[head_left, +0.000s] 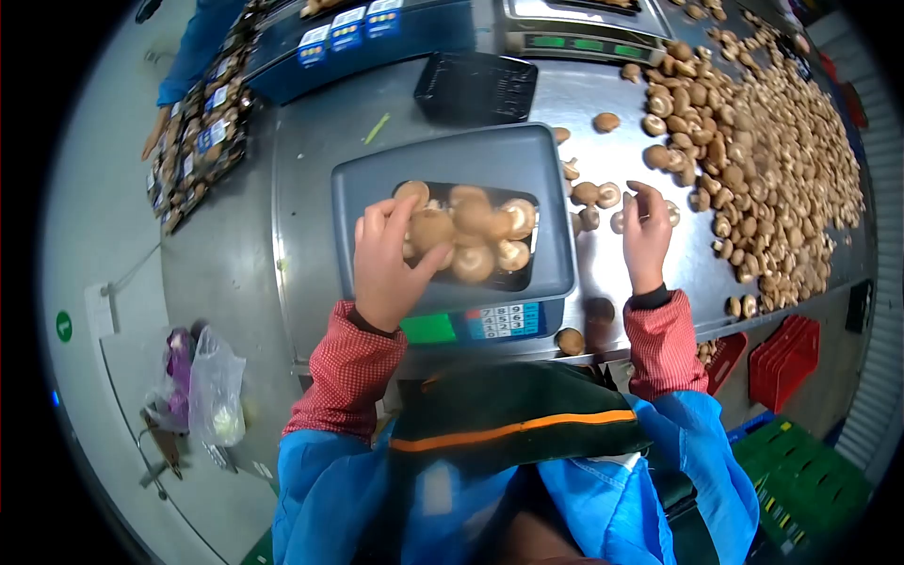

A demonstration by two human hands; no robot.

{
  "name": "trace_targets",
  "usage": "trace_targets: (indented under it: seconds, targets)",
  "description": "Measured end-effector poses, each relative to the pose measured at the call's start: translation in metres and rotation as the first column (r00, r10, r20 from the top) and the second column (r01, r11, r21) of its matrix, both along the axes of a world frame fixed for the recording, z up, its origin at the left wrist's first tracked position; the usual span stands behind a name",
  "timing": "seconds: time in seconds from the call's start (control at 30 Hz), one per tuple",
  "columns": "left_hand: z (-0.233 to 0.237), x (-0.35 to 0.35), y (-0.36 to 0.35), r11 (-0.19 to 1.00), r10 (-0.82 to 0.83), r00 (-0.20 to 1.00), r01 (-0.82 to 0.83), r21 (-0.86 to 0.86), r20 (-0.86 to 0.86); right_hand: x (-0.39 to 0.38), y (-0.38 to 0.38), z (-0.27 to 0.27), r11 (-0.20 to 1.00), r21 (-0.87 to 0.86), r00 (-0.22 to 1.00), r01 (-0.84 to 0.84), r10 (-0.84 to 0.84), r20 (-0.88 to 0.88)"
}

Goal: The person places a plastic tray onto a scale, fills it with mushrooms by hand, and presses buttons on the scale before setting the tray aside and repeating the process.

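Observation:
My left hand (pixel 388 259) is over the black punnet (pixel 513 280), its thumb and fingers closed around a brown-capped mushroom (pixel 431 229). Several more mushrooms (pixel 473 263) lie in the punnet, some caps up and others gills up. The punnet rests in the grey tray (pixel 452 155) of a weighing scale, whose keypad (pixel 508 321) faces me. To the right of the scale, my right hand (pixel 647 235) hovers low over loose mushrooms, fingers bent and apart. One pale mushroom (pixel 619 222) is beside its thumb, and another (pixel 672 213) shows past its other side.
A large heap of mushrooms (pixel 753 160) covers the table's right side. An empty black punnet (pixel 477 87) sits behind the scale, near a second scale (pixel 584 43). Packed punnets (pixel 212 132) are stacked at left, beside another person's arm (pixel 193 56). Red baskets (pixel 784 363) stand lower right.

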State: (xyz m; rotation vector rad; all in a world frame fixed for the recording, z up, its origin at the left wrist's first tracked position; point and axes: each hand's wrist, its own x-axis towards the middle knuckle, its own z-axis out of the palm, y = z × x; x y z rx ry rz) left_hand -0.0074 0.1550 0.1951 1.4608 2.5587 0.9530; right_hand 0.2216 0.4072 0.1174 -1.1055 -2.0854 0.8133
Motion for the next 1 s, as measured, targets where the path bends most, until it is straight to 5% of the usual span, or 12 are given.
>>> trace_targets:
  seconds: [0.17, 0.3, 0.43, 0.53, 0.57, 0.63, 0.7, 0.8, 0.83, 0.9, 1.0]
  targets:
    - [0.000, 0.003, 0.007, 0.998, -0.044, 0.998, 0.043, -0.041, -0.036, 0.022, 0.039, -0.027, 0.999, 0.037, 0.941, 0.000, -0.013, 0.337]
    - [-0.006, 0.002, 0.005, 0.996, -0.091, 0.995, 0.091, -0.002, -0.038, 0.004, 0.034, -0.048, 0.917, 0.308, 0.817, -0.253, 0.031, 0.576]
    - [-0.003, 0.003, 0.003, 0.996, -0.084, 0.996, 0.084, 0.007, -0.028, -0.006, 0.047, -0.055, 0.960, 0.143, 0.747, -0.239, 0.088, 0.659]
    - [-0.001, 0.006, -0.004, 0.994, 0.006, 0.997, -0.015, 0.111, 0.079, -0.009, 0.046, -0.037, 0.984, 0.008, 0.954, -0.179, 0.172, 0.245]
    - [-0.001, 0.007, -0.008, 0.985, 0.034, 0.991, -0.055, 0.161, 0.129, -0.009, 0.043, -0.019, 0.900, -0.382, 0.970, -0.209, 0.241, 0.038]
    - [-0.002, 0.008, -0.016, 0.965, 0.067, 0.977, -0.115, 0.237, 0.202, -0.017, 0.020, 0.017, 0.851, -0.332, 0.914, -0.406, 0.379, -0.146]
    - [-0.007, 0.006, -0.025, 0.943, 0.091, 0.953, -0.176, 0.283, 0.288, -0.029, -0.008, 0.052, 0.694, -0.481, 0.845, -0.535, 0.444, -0.298]
    - [-0.013, 0.008, -0.037, 0.900, 0.067, 0.885, -0.253, 0.355, 0.461, -0.062, -0.049, 0.070, 0.618, -0.276, 0.674, -0.736, 0.630, -0.385]
    - [-0.013, 0.010, -0.040, 0.885, 0.060, 0.864, -0.277, 0.374, 0.500, -0.069, -0.062, 0.093, 0.547, -0.380, 0.664, -0.746, 0.651, -0.369]
    - [-0.012, 0.014, -0.047, 0.886, 0.053, 0.860, -0.275, 0.373, 0.507, -0.089, -0.080, 0.091, 0.591, -0.138, 0.603, -0.795, 0.745, -0.285]
    - [-0.014, 0.019, -0.056, 0.888, 0.047, 0.870, -0.262, 0.379, 0.491, -0.113, -0.099, 0.083, 0.689, 0.122, 0.683, -0.715, 0.725, -0.092]
